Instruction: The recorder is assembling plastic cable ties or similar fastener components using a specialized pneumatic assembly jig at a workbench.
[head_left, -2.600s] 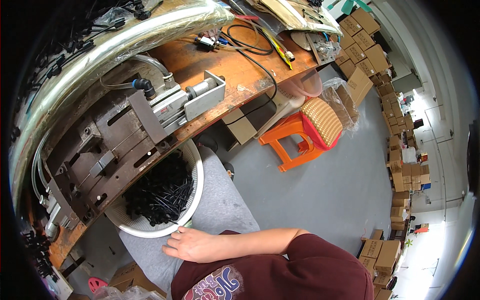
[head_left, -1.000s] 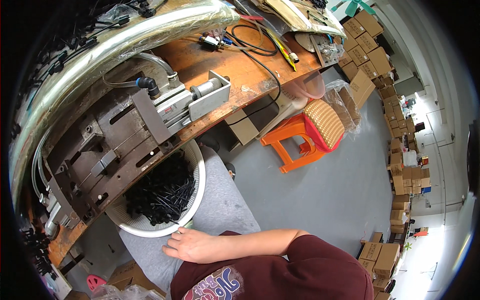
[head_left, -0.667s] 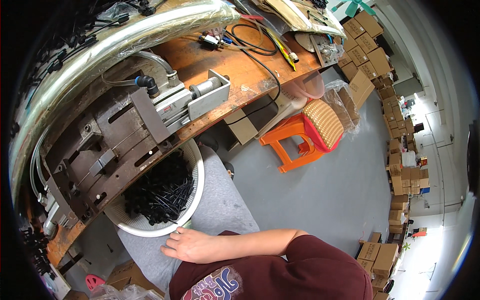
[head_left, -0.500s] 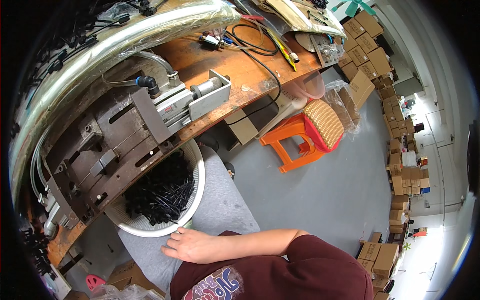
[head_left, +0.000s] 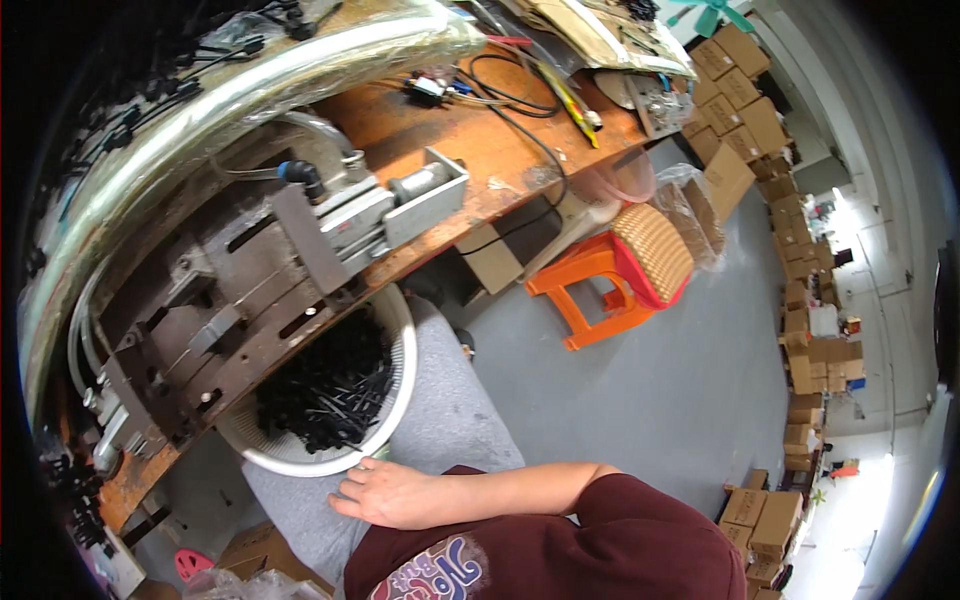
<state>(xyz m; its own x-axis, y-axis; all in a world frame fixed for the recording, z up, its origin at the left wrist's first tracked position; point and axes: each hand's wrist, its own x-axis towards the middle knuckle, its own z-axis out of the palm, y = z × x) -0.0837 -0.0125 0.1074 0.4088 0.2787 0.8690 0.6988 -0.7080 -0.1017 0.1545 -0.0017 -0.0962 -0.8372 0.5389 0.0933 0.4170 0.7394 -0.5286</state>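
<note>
The orange wooden desk [head_left: 470, 150] carries a grey metal press fixture [head_left: 240, 290] with a pneumatic cylinder [head_left: 415, 195]; the view has tilted slightly against the earlier frames, nothing else. Below the desk's front edge, a round white basin [head_left: 400, 390] rests on the person's grey-trousered lap [head_left: 450, 420], filled with small black plastic parts [head_left: 325, 385]. Right of the desk, an orange stool [head_left: 610, 280] with a woven seat stands on the grey floor [head_left: 680, 380]. Just below the basin's rim, the right hand [head_left: 390, 493] lies flat on the lap, fingers [head_left: 350, 482] loosely extended, gripping nothing, fingertips just touching the rim. It has not moved across the frames, suggesting a pause. The left hand is out of view.
</note>
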